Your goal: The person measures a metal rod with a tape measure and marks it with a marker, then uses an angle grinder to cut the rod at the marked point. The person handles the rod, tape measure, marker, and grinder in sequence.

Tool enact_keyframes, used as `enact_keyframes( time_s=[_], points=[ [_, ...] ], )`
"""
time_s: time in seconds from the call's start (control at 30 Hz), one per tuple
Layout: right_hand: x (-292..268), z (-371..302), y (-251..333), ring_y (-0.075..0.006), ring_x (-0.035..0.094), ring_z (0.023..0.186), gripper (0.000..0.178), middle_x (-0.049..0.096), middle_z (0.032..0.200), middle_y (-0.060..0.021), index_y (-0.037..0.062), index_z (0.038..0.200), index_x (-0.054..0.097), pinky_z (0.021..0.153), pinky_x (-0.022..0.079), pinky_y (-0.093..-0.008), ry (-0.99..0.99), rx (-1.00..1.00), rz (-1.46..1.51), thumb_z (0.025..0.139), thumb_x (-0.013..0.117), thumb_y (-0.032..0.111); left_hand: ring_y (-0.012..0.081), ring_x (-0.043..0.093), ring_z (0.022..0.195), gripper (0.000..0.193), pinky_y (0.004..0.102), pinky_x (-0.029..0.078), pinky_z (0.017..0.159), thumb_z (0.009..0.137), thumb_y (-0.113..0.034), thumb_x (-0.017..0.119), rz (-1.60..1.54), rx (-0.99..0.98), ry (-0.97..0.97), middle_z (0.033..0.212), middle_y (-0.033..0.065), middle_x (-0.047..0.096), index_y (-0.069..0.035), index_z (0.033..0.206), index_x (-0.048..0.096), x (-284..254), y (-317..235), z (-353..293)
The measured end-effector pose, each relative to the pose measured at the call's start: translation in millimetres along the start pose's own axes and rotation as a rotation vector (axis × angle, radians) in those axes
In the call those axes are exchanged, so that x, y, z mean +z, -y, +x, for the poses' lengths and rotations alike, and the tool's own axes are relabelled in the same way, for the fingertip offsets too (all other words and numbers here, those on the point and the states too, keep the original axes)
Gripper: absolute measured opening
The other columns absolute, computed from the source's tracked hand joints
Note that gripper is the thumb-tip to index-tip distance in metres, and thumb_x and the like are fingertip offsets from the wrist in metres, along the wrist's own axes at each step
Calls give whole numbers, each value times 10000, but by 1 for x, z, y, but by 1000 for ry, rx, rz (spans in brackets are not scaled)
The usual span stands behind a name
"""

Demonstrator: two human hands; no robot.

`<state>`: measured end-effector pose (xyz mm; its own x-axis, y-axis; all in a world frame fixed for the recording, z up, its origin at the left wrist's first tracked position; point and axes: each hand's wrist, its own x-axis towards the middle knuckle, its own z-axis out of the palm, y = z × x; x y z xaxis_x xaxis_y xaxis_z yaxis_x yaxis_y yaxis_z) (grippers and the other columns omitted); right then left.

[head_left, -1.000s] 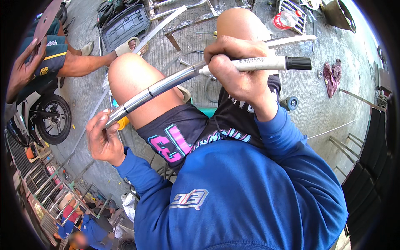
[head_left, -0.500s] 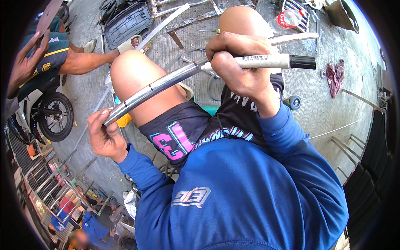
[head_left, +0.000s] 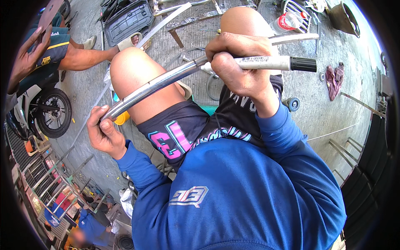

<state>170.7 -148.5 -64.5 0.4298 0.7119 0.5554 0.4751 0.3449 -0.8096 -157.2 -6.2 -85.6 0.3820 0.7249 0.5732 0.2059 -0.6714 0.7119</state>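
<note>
Spanning the space beyond the shorts, the shiny metal tube is held raised and aslant, its lower end off to the left of the shorts and its far end out past them to the right. To the left of the shorts, the left hand is loosely curled, partly open, with fingers and thumb about the lower end. Beyond the shorts on the right, the right hand is closed, fingers bent over the tube and thumb pressing a white marker pen, whose tip is at or just beside the metal; I cannot tell whether they touch. The tube looks hollow and so fairly light, stiff, and hard to harm beyond a scratch. Its polished skin is probably slippery, and the gentle bend likely makes it want to roll in a loose grip. The best hold seems to be near both ends, firm enough to stop turning, with fingers clear of the dark marks, since fresh ink could smear.
</note>
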Motion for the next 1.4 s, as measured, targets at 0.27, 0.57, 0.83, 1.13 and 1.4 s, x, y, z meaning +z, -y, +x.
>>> enact_keyframes(
  time_s=[0.27,0.57,0.83,1.13,1.4],
  points=[
    [-1,2,-1,-215,657,518,31,630,602,-87,41,758,711,528,533,-326,16,-37,-33,775,688,54,154,603,736,383,270,487,619,1124,-335,569,-170,-98,1,1002,159,657,43,1141,630,5,-3,0],
    [2,4,-1,-174,626,497,47,631,602,-86,35,769,724,503,502,-311,-33,105,8,790,693,63,167,630,773,350,288,505,660,1113,-299,587,-292,-172,85,975,146,657,37,1206,621,3,-10,5],
    [10,4,-7,-156,575,466,56,607,575,-72,41,753,713,476,468,-311,-71,46,-60,796,704,74,174,704,893,443,280,552,778,1017,-248,769,-215,-210,189,1054,151,715,37,1320,617,-13,-14,-4],
    [-1,5,-1,-87,560,601,126,634,703,-38,-26,823,700,576,474,-249,97,102,-50,867,606,45,143,686,793,537,239,513,698,1028,-413,720,-153,-182,165,893,123,724,43,1294,622,-7,-12,-3],
    [-2,8,1,-81,554,585,124,616,678,-27,-16,830,702,562,470,-250,103,103,-2,867,611,61,132,670,746,574,243,494,640,1035,-506,678,-64,-137,130,851,103,712,42,1203,646,-2,-13,1]
  ],
)
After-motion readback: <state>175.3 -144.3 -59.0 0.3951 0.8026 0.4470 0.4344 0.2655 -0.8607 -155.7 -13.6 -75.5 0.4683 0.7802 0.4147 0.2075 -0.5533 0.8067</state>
